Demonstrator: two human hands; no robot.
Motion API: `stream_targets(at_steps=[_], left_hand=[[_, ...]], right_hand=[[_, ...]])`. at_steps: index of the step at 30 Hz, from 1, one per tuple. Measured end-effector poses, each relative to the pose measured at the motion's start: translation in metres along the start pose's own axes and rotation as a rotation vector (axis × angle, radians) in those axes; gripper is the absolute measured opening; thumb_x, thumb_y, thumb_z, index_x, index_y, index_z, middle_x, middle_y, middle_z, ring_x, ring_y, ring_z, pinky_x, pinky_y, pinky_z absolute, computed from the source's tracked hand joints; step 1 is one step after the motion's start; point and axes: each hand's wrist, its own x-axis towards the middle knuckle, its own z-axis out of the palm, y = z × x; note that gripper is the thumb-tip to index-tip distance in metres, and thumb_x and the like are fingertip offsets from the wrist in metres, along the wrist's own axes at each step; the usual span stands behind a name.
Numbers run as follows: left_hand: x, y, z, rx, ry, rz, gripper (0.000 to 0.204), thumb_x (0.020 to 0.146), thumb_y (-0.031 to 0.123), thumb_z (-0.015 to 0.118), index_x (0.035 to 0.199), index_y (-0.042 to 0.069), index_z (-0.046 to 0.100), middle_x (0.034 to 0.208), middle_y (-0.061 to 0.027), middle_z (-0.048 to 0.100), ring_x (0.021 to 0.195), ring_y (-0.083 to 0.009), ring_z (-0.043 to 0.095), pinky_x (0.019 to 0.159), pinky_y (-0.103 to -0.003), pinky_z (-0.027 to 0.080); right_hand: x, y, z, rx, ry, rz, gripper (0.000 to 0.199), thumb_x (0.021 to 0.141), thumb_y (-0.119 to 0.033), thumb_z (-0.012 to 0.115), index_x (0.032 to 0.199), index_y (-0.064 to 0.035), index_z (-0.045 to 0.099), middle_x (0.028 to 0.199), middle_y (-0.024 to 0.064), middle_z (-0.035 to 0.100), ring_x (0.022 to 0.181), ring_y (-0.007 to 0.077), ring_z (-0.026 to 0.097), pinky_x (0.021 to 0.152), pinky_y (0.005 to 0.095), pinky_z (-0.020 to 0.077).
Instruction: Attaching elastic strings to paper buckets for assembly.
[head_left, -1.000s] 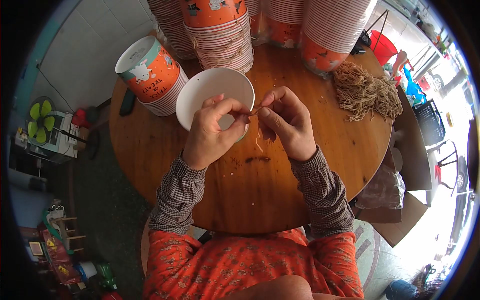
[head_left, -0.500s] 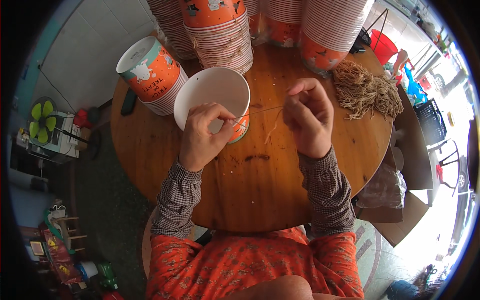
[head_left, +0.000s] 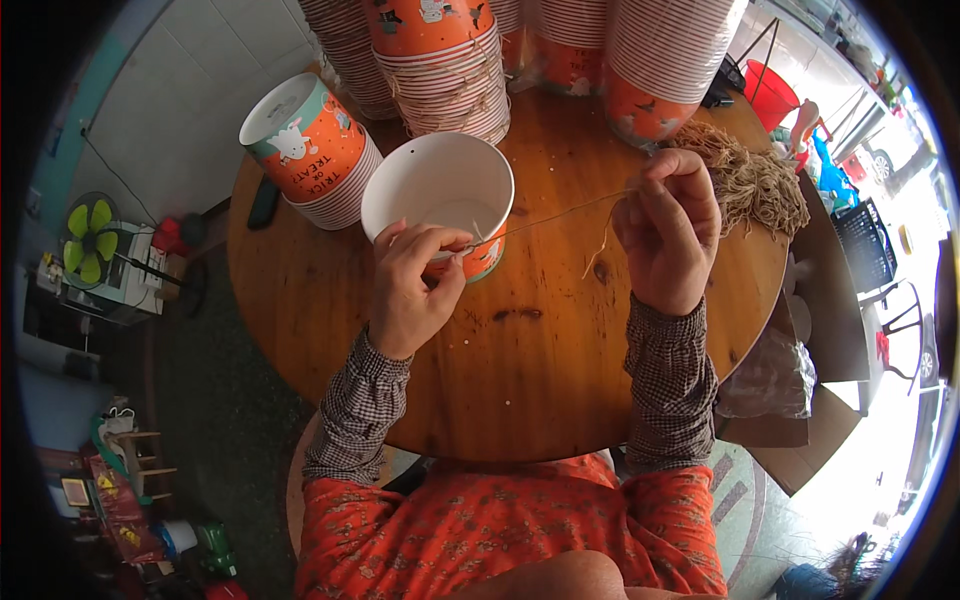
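A thin tan string [head_left: 560, 213] is stretched between my two hands, with a loose tail hanging below the right one. My left hand [head_left: 412, 282] pinches it at the near rim of a paper bucket [head_left: 440, 180]. That bucket is white inside and orange outside, and it leans with its mouth toward me; a small dark hole shows in its far wall. My right hand [head_left: 668, 235] is closed on the string's other end, out to the right above the table. Whether the string passes through the bucket's wall is hidden by my left fingers.
Upside-down stacked orange buckets [head_left: 315, 150] stand at the left beside a dark phone-like object [head_left: 263, 203]. Taller bucket stacks [head_left: 445, 85] fill the back. A bundle of tan strings [head_left: 750, 185] lies at the right. The round wooden table [head_left: 540, 370] has cardboard boxes [head_left: 825, 430] beside it.
My right hand has moved to the right, drawing out a longer stretch of string. My left hand has stayed by the bucket's rim, and the bucket has shifted slightly right.
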Motion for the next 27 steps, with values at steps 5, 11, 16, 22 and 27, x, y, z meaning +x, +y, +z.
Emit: stream_targets(at_steps=[5,11,16,22,27], left_hand=[[0.003,0.008,0.007,0.04,0.052,0.01,0.014,0.079,0.007,0.064,0.093,0.01,0.062,0.087,0.001,0.065,0.086,-0.0177,0.062,0.097,-0.039,0.034],[0.004,0.002,0.009,-0.001,0.019,-0.026,0.011,0.08,0.008,0.065,0.089,0.01,0.059,0.084,0.0012,0.064,0.079,-0.0175,0.063,0.095,-0.038,0.035],[0.005,0.01,0.009,-0.019,0.04,-0.023,0.01,0.081,0.007,0.064,0.09,0.009,0.061,0.08,-0.0007,0.064,0.075,-0.0188,0.062,0.097,-0.038,0.035],[0.001,0.009,0.014,-0.016,0.047,0.018,0.009,0.082,0.009,0.063,0.091,0.01,0.063,0.082,0.0001,0.066,0.076,-0.0157,0.064,0.097,-0.039,0.035],[0.001,0.02,0.016,-0.081,0.03,-0.005,0.005,0.083,0.009,0.062,0.088,0.009,0.063,0.081,0.0005,0.067,0.072,-0.0133,0.063,0.098,-0.04,0.034]], right_hand=[[-0.004,0.001,0.009,-0.101,-0.047,0.035,0.01,0.092,0.0,0.047,0.101,-0.0026,0.052,0.073,-0.001,0.051,0.05,0.0047,0.036,0.047,0.0213,0.033],[0.001,-0.005,0.018,-0.073,-0.06,0.021,0.009,0.09,0.003,0.051,0.097,-0.0012,0.054,0.076,0.0007,0.056,0.058,0.006,0.049,0.049,0.0199,0.0385],[0.019,-0.009,0.037,-0.152,-0.211,-0.001,0.009,0.091,0.002,0.051,0.1,-0.0007,0.054,0.073,-0.0008,0.056,0.059,0.0046,0.049,0.05,0.0193,0.0384],[0.041,-0.013,0.071,-0.279,-0.347,-0.006,0.01,0.088,0.002,0.052,0.095,-0.0011,0.058,0.074,-0.0011,0.059,0.063,0.0035,0.054,0.056,0.0189,0.0434],[0.053,-0.01,0.085,-0.356,-0.437,0.055,0.009,0.086,0.002,0.053,0.092,-0.0005,0.059,0.073,-0.0002,0.06,0.063,0.0031,0.054,0.055,0.0189,0.0437]])
